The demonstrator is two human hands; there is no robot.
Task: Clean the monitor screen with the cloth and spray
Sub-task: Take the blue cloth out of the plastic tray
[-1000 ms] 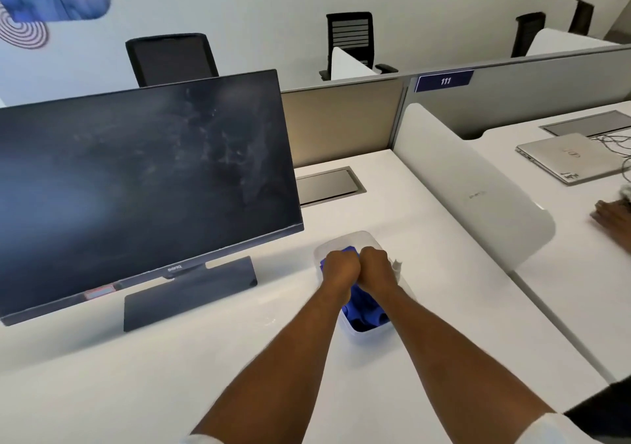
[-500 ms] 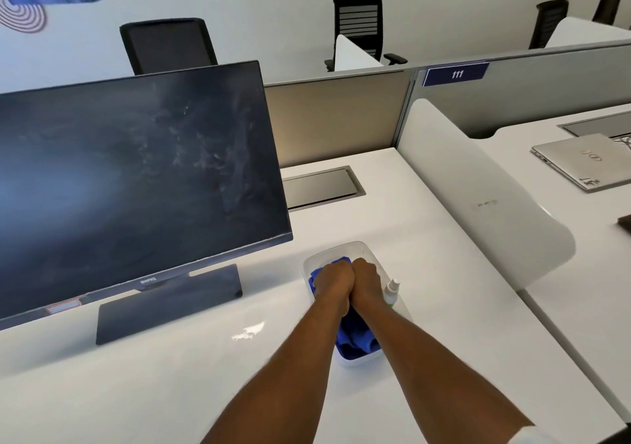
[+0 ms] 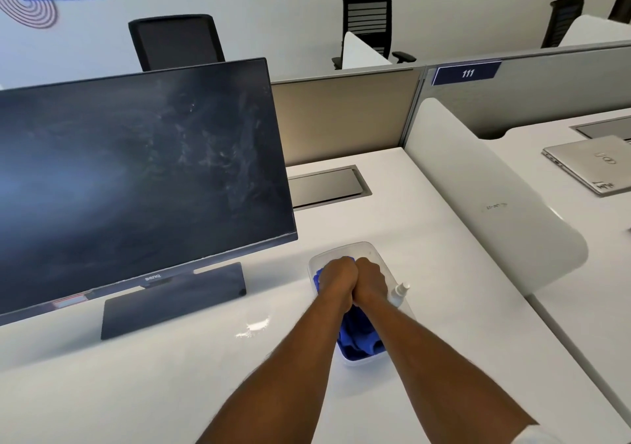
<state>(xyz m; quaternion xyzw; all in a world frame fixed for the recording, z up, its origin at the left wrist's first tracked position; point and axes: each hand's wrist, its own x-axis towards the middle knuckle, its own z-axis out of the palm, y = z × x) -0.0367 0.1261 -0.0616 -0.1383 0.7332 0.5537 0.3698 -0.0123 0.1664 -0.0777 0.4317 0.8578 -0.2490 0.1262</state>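
The dark monitor [image 3: 136, 177] stands at the left on the white desk, its screen smeared toward the right side. A clear plastic tray [image 3: 367, 250] sits in front of its right corner and holds a blue cloth [image 3: 358, 336]. My left hand [image 3: 336, 281] and my right hand [image 3: 370, 281] are pressed side by side in the tray, knuckles up, fingers curled down into the cloth; the fingertips are hidden. A small white spray bottle [image 3: 398, 293] stands at the tray's right edge, just right of my right wrist.
A white curved divider [image 3: 485, 201] bounds the desk on the right, with a closed laptop [image 3: 594, 165] beyond it. A grey cable hatch [image 3: 327, 187] lies behind the tray. The monitor's flat base [image 3: 170, 301] sits left of the tray. Office chairs stand behind the partitions.
My head has shifted, so the view moved slightly. Both hands stay together in the tray on the cloth.
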